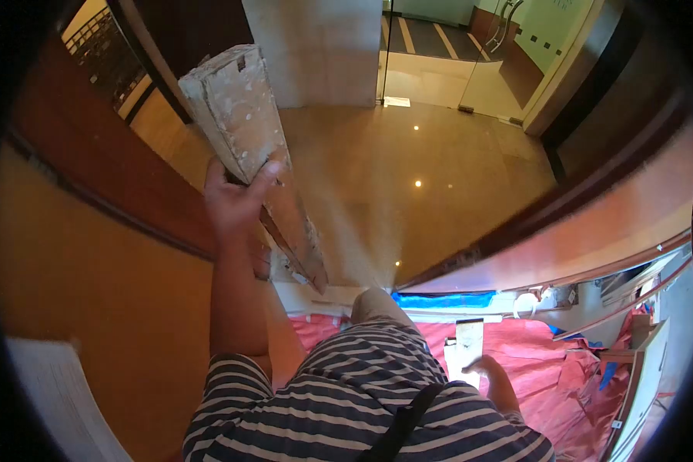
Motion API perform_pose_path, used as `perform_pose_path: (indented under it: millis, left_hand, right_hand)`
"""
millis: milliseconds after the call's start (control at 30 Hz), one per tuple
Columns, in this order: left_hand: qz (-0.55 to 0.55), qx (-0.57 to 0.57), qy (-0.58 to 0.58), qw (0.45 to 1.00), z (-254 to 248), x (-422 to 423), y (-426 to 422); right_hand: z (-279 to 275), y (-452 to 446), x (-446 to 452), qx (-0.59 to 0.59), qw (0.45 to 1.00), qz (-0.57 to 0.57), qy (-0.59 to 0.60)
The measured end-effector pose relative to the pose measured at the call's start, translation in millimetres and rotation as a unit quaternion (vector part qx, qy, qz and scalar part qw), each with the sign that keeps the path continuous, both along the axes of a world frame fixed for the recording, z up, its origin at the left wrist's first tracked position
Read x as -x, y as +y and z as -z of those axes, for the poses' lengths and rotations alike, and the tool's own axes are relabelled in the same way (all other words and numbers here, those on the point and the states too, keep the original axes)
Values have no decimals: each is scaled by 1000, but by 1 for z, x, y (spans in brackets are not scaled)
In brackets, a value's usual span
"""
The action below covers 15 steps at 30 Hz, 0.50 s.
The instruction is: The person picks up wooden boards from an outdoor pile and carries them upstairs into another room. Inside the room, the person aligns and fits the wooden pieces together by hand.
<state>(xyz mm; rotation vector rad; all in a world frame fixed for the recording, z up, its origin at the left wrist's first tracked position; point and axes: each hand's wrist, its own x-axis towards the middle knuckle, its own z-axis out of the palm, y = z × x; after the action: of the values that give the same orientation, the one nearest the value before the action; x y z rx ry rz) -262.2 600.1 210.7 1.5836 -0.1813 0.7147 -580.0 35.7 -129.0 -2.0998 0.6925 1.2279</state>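
My left hand (239,202) is closed around a long, plaster-stained wooden beam (242,115), thumb on its face and fingers at its left edge. The beam is tilted, its wide end up and away from me and its narrow end down near the threshold. Low at my right side, my right hand (481,368) grips a flat white rectangular piece (467,346) with a dark strip along its top end. What kind of thing it is, I cannot make out.
Brown door panels stand at left (123,162) and right (562,223). Ahead lies a shiny tiled floor (377,177) leading to a glass door (508,69). Pink sheeting (531,385) covers the floor at right, beside a leaning white panel (643,385).
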Motion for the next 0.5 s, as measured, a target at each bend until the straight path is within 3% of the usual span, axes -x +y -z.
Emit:
perform_pose_path:
  millis: [67, 167, 267, 400, 500]
  left_hand:
    - [6, -9, 2, 1000, 4, -43, 8]
    - [40, -8, 16, 999, -28, -97, -27]
    - [61, -44, 34, 997, -36, -121, -44]
    - [7, -162, 24, 986, -28, -152, -50]
    - [31, -152, 44, 987, -26, -173, -73]
  right_hand:
    - [-2, 27, -16, -17, 1000, -2, 9]
    - [-6, 18, -25, -44, 996, 33, 75]
    - [-8, 1, -21, -51, 996, 67, 34]
    - [28, 5, -6, -92, 992, -70, -51]
    - [15, 17, -4, -90, 995, 36, -29]
